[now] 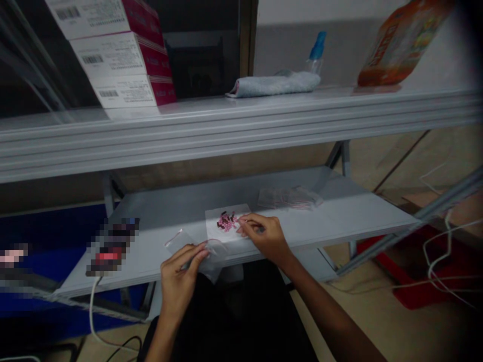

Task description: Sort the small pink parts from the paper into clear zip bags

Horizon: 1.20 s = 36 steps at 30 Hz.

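Note:
My left hand (pixel 183 269) pinches a clear plastic zip bag (pixel 216 254) near its top, and the bag hangs over the front edge of the low shelf. A sheet of white paper (pixel 212 223) lies on the shelf, carrying a small heap of pink and dark beads or pieces (pixel 226 221). My right hand (pixel 264 234) is at the right edge of that heap, thumb and fingers closed together; whatever they pinch is too small to make out. Another clear bag (pixel 179 240) rests flat just beyond my left hand.
Several flat clear bags (pixel 290 197) lie at the back right of the low shelf (pixel 339 201). A blurred device (pixel 111 249) with a white cable sits at left. Above, the upper ledge (pixel 211 130) holds stacked boxes (pixel 116 55), a folded cloth (pixel 275 84), a spray bottle (pixel 317 53) and an orange bottle (pixel 400 45).

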Each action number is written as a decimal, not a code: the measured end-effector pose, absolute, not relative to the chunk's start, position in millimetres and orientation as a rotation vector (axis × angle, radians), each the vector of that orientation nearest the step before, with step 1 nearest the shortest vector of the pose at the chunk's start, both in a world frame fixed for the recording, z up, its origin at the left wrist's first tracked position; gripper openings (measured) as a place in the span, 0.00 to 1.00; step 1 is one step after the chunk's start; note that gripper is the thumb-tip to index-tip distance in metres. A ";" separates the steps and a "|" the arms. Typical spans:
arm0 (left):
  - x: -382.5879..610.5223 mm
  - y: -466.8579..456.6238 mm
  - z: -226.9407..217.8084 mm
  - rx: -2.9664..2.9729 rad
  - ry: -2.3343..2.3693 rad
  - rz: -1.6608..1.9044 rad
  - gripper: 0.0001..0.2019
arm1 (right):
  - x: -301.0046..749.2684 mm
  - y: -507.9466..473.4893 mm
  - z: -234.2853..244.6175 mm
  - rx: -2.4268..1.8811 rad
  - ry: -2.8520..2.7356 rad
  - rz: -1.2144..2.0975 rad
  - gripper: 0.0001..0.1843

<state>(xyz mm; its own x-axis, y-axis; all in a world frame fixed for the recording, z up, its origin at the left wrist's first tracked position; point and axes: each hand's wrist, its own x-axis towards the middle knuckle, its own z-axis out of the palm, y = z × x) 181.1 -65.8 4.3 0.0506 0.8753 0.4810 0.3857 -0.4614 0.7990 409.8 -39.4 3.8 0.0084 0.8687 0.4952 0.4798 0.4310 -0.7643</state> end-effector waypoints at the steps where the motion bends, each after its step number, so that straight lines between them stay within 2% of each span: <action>1: 179.7 -63.0 3.8 1.868 1.256 1.372 0.06 | 414.9 -30.1 -3.2 -1.254 -1.650 0.396 0.09; 8: 183.5 -51.6 -13.3 1.817 1.268 1.257 0.12 | 413.9 4.1 -46.7 -1.443 -1.920 0.195 0.09; 16: 188.2 -45.4 -24.0 1.697 1.351 1.220 0.14 | 411.1 6.9 -47.6 -1.503 -1.945 0.216 0.09; 23: 196.4 -52.6 -19.9 1.619 1.269 1.266 0.11 | 400.8 -22.2 -10.8 -0.900 -1.911 0.719 0.07; 27: 199.8 -53.8 -23.9 1.654 1.221 1.255 0.12 | 393.9 -31.6 -7.3 -0.763 -1.952 0.824 0.09; 32: 199.0 -50.4 -28.2 1.563 1.242 1.274 0.14 | 403.0 -18.0 -15.5 -0.841 -1.850 0.734 0.11; 36: 197.2 -47.9 -29.1 1.493 1.305 1.271 0.14 | 424.4 5.1 -33.4 -1.171 -1.650 0.433 0.10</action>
<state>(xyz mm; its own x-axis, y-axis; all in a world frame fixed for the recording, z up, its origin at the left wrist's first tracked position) 197.2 -47.9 -29.1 -0.0212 0.9812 0.1917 0.2173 -0.1827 0.9589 424.4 5.1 -33.4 -0.0044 0.8509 0.5252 0.4834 0.4616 -0.7438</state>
